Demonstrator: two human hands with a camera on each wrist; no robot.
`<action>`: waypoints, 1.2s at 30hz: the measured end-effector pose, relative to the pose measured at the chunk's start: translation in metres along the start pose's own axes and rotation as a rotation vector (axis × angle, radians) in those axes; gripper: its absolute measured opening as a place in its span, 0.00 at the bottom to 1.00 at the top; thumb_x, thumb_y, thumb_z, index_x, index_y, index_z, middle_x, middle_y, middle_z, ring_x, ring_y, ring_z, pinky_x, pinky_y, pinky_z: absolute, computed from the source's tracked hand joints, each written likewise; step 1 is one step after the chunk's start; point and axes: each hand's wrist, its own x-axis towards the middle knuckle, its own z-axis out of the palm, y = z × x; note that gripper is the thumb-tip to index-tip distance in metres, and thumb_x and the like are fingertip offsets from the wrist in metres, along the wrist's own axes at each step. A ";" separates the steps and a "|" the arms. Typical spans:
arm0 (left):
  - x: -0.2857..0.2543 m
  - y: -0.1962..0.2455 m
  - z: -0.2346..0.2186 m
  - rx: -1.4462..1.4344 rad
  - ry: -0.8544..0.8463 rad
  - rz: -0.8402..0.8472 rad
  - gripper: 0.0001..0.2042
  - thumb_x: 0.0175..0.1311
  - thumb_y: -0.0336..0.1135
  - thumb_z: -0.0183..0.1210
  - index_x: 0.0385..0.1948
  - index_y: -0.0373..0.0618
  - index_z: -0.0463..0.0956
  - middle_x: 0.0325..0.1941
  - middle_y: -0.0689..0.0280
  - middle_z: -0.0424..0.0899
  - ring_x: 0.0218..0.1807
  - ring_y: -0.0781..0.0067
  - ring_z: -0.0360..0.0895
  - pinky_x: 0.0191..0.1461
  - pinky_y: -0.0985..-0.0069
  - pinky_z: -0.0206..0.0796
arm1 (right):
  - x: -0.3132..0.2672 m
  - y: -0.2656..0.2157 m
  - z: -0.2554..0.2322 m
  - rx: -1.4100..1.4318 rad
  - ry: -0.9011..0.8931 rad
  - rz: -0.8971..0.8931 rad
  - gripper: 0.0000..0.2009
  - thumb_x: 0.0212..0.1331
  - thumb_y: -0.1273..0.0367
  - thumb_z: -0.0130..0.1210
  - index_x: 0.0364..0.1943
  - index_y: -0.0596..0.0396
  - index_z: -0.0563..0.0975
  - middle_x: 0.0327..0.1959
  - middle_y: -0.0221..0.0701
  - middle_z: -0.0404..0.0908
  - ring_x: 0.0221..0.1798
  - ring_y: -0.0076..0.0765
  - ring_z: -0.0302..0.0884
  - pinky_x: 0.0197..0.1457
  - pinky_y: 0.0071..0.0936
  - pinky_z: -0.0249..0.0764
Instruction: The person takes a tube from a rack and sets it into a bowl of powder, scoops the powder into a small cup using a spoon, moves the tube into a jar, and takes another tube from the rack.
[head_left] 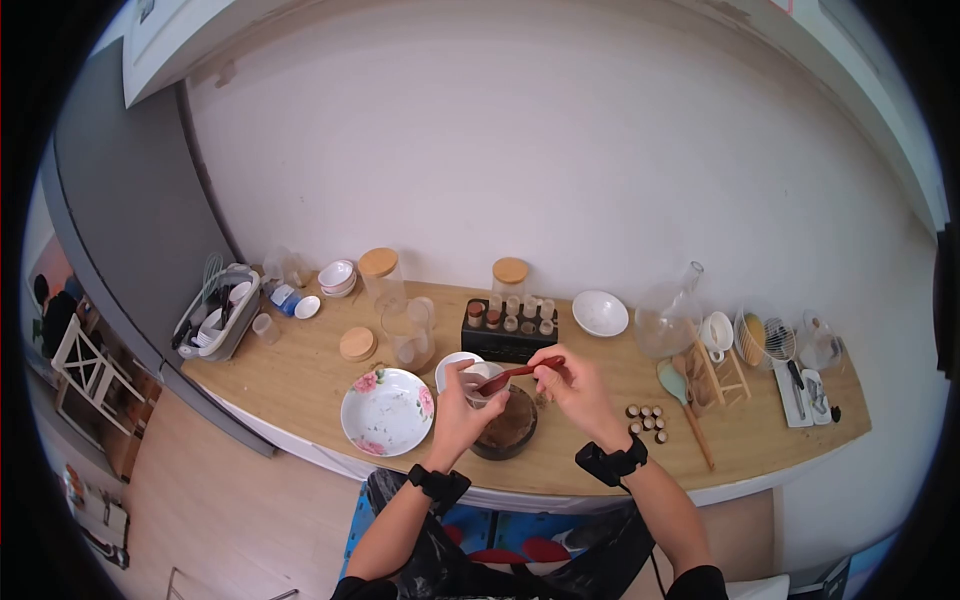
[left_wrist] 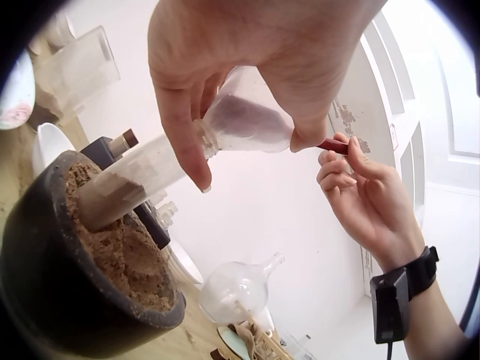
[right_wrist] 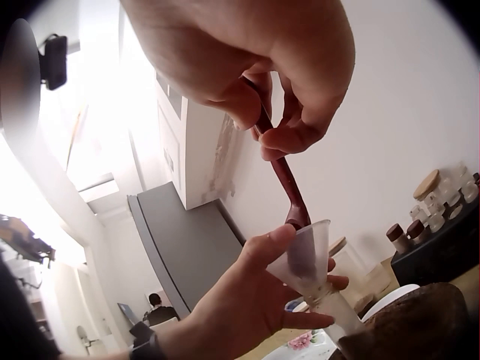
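My left hand (head_left: 462, 395) grips a clear plastic funnel (right_wrist: 307, 253) set in the mouth of a small glass tube (left_wrist: 135, 184), held over a dark bowl (head_left: 507, 428) of brown powder (left_wrist: 124, 251). My right hand (head_left: 570, 380) pinches the handle of a red spoon (head_left: 518, 372). The spoon's bowl end sits inside the funnel (left_wrist: 244, 116). In the right wrist view the spoon (right_wrist: 283, 176) slants down from my fingers into the funnel. The tube below the funnel holds some brown powder.
On the wooden counter (head_left: 300, 385) stand a flowered plate (head_left: 387, 411), a black rack of corked tubes (head_left: 508, 330), glass jars (head_left: 410, 335), a white bowl (head_left: 600, 312), a round flask (head_left: 668, 318), loose corks (head_left: 647, 421) and a dish rack (head_left: 218, 312).
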 end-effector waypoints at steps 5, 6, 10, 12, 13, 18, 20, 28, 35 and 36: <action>0.002 -0.007 -0.001 -0.018 0.005 0.012 0.34 0.48 0.41 0.69 0.53 0.36 0.58 0.39 0.53 0.79 0.40 0.61 0.81 0.46 0.69 0.72 | -0.002 -0.005 -0.011 0.157 0.122 0.005 0.07 0.66 0.68 0.50 0.41 0.58 0.74 0.28 0.26 0.74 0.27 0.17 0.70 0.28 0.15 0.65; 0.003 -0.009 -0.003 -0.029 -0.008 0.044 0.32 0.50 0.38 0.67 0.53 0.36 0.57 0.39 0.54 0.78 0.34 0.65 0.81 0.37 0.73 0.72 | -0.004 -0.006 -0.016 0.199 0.260 -0.014 0.08 0.66 0.67 0.50 0.41 0.59 0.74 0.28 0.27 0.75 0.26 0.18 0.70 0.28 0.15 0.65; 0.006 0.001 -0.006 -0.078 -0.041 0.014 0.30 0.53 0.34 0.66 0.53 0.35 0.56 0.39 0.58 0.77 0.27 0.69 0.81 0.27 0.78 0.72 | -0.021 0.010 -0.027 0.207 0.496 0.005 0.10 0.66 0.66 0.51 0.41 0.59 0.74 0.28 0.29 0.75 0.25 0.18 0.70 0.26 0.15 0.65; 0.007 0.001 -0.007 -0.103 -0.048 -0.005 0.30 0.53 0.34 0.66 0.53 0.35 0.57 0.40 0.57 0.77 0.27 0.69 0.80 0.27 0.78 0.72 | -0.033 0.024 -0.027 0.179 0.526 0.045 0.09 0.65 0.66 0.52 0.40 0.59 0.74 0.28 0.28 0.75 0.25 0.18 0.71 0.26 0.15 0.66; 0.008 0.001 -0.006 -0.104 -0.050 -0.007 0.30 0.53 0.34 0.66 0.53 0.35 0.57 0.40 0.57 0.77 0.27 0.69 0.80 0.27 0.78 0.72 | -0.038 0.034 -0.025 0.177 0.528 0.047 0.09 0.65 0.66 0.52 0.40 0.59 0.74 0.28 0.28 0.75 0.25 0.18 0.71 0.26 0.15 0.66; 0.006 0.006 -0.008 -0.124 -0.068 -0.038 0.32 0.52 0.37 0.67 0.54 0.37 0.57 0.42 0.56 0.74 0.39 0.66 0.79 0.30 0.76 0.76 | -0.056 0.067 -0.003 -0.082 0.415 0.069 0.07 0.64 0.69 0.53 0.37 0.59 0.75 0.27 0.26 0.76 0.26 0.18 0.73 0.29 0.16 0.69; 0.009 -0.001 -0.008 -0.120 -0.071 -0.031 0.32 0.52 0.37 0.67 0.54 0.37 0.57 0.42 0.55 0.74 0.40 0.66 0.79 0.30 0.77 0.76 | -0.059 0.072 0.001 -0.224 0.321 0.038 0.07 0.63 0.69 0.53 0.38 0.59 0.75 0.26 0.28 0.77 0.25 0.20 0.73 0.29 0.18 0.69; 0.009 -0.002 -0.009 -0.155 -0.049 -0.032 0.32 0.52 0.36 0.67 0.54 0.37 0.57 0.43 0.54 0.74 0.37 0.68 0.79 0.29 0.77 0.75 | -0.063 0.103 0.002 -0.121 0.367 0.198 0.09 0.65 0.67 0.51 0.38 0.61 0.74 0.24 0.29 0.77 0.23 0.20 0.74 0.26 0.19 0.69; 0.008 0.000 -0.008 -0.148 -0.058 -0.022 0.31 0.53 0.35 0.66 0.54 0.37 0.57 0.44 0.55 0.75 0.36 0.68 0.79 0.29 0.78 0.75 | -0.062 0.116 -0.006 0.088 0.431 0.283 0.09 0.66 0.66 0.50 0.37 0.59 0.74 0.25 0.30 0.77 0.23 0.20 0.72 0.24 0.17 0.66; 0.007 0.002 -0.008 -0.138 -0.068 -0.021 0.30 0.54 0.34 0.66 0.54 0.37 0.56 0.44 0.54 0.75 0.38 0.68 0.78 0.29 0.77 0.76 | -0.062 0.117 -0.010 0.088 0.425 0.283 0.09 0.66 0.66 0.50 0.37 0.59 0.74 0.25 0.30 0.77 0.23 0.20 0.72 0.24 0.17 0.66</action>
